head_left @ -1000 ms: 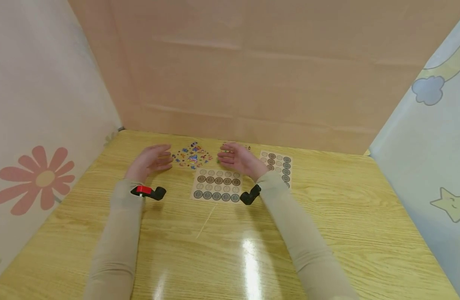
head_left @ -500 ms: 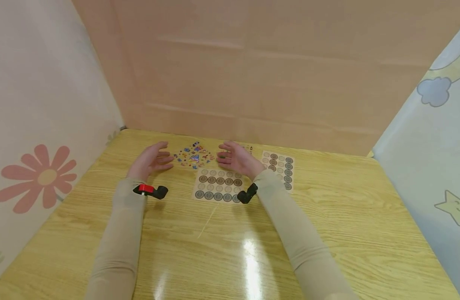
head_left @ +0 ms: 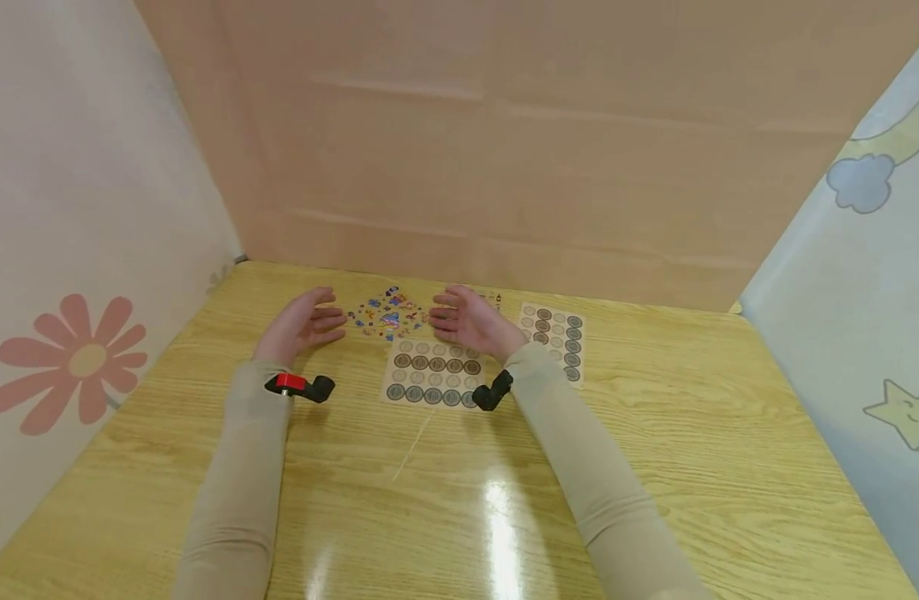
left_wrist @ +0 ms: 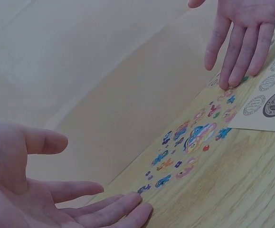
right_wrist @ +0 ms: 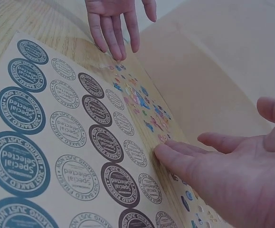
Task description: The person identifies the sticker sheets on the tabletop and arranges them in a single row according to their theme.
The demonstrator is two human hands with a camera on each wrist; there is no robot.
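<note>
Between my two hands a patch of small colourful stickers lies flat on the wooden table. My left hand is at its left edge, fingers extended and slightly bent, palm facing inward. Across from it, my right hand is held the same way, its fingertips at the patch's right edge. Neither hand holds anything. Just in front lies a sheet of round stickers printed "Special Selected", in dark and pale rows. The right wrist view shows another sheet of small icons, partly hidden beneath my right hand.
A second sheet of round stickers lies to the right, partly covered by my right sleeve. A brown paper-like wall rises behind the table. Patterned side walls stand left, with a flower, and right, with a star.
My right hand has shifted very slightly left, towards the colourful stickers. The left hand keeps nearly the same pose, and the head view sways a little.
</note>
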